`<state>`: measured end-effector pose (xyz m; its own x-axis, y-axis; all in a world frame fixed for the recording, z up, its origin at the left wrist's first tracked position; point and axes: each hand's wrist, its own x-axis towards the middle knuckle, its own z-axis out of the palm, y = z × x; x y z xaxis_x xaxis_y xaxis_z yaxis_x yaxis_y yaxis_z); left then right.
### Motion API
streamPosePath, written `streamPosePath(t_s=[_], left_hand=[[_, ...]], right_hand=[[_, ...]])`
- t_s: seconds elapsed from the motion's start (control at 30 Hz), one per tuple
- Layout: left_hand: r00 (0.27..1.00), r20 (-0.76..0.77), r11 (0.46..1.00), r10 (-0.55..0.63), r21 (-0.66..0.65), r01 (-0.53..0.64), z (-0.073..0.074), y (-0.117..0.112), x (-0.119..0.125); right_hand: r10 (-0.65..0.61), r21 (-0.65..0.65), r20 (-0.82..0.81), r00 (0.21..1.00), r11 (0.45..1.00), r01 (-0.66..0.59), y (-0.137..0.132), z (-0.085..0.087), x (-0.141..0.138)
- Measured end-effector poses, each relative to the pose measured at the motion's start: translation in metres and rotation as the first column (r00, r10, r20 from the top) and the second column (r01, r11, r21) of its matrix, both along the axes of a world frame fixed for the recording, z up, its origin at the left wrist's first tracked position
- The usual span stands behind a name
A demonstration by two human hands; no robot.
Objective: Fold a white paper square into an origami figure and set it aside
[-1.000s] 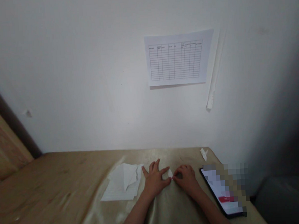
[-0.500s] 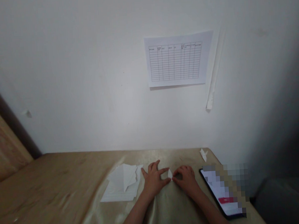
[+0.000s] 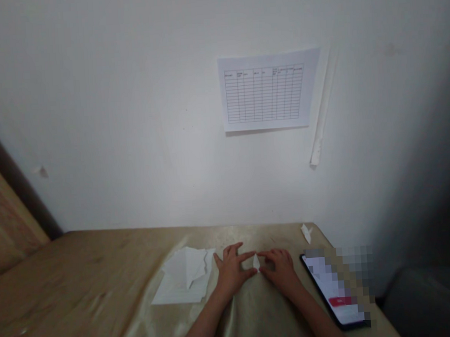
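A small white slip (image 3: 256, 263), pointed at its 12 o'clock end, is held between the two hands near the wall side of the tabletop (image 3: 83, 279); whether it is pressed flat there or slightly raised cannot be told.

At 9 o'clock of the slip, the left hand (image 3: 231, 267) is set with thumb and forefinger parted, their tips brought to the slip's 6 and 12 o'clock ends, and the other fingers are fanned out. At 3 o'clock, the slip is met by the right hand (image 3: 281, 266) in mirrored fashion: thumb at the near end, forefinger at the far end, the remaining fingers curled.

Just beyond the left hand, at 9 o'clock, a pile (image 3: 179, 292) of white sheets is seen, topped by a creased, jagged-edged paper (image 3: 190, 264). At 2 o'clock of the slip, a folded scrap (image 3: 307, 233) is found near the tabletop's corner. At 4 o'clock, past the right hand, a phone (image 3: 335, 299) is laid with its screen lit, partly covered by a pixelated patch.

On the wall (image 3: 130, 118), a sheet (image 3: 264, 95) printed with a table is fixed close to 12 o'clock; beside it, toward 1 o'clock, a strip (image 3: 317, 147) is seen hanging slantwise.
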<state>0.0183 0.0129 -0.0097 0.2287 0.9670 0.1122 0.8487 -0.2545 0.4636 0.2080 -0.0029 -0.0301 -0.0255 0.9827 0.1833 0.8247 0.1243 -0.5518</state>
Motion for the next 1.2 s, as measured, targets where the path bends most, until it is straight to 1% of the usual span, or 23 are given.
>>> streamPosePath(t_s=[0.3, 0.5, 0.73, 0.97, 1.2], left_hand=[[1.0, 0.029, 1.0, -0.001, -0.024, 0.002, 0.007, -0.0022, 0.0023], [0.996, 0.089, 1.0, -0.002, 0.017, 0.0, 0.0037, -0.0017, 0.0023], [0.996, 0.094, 0.999, -0.004, 0.034, 0.0, -0.0004, 0.0001, 0.0017], [0.994, 0.109, 0.999, 0.0, 0.033, -0.004, -0.0025, 0.0008, 0.0024], [0.994, 0.11, 0.999, -0.006, 0.035, 0.003, -0.0013, -0.0004, 0.0021]], right_hand=[[-0.005, 0.0, 0.011, 1.0, 1.0, 0.005, 0.0001, -0.0011, -0.0006], [0.002, -0.002, -0.012, 1.0, 1.0, -0.002, -0.0001, -0.0006, -0.0018], [0.005, 0.024, -0.01, 1.0, 1.0, -0.005, 0.0, -0.0015, -0.0025], [0.014, 0.056, -0.04, 0.999, 0.998, -0.012, -0.0005, -0.0011, -0.0024], [0.078, 0.105, -0.116, 0.99, 0.992, -0.066, -0.0001, 0.0005, -0.0028]])
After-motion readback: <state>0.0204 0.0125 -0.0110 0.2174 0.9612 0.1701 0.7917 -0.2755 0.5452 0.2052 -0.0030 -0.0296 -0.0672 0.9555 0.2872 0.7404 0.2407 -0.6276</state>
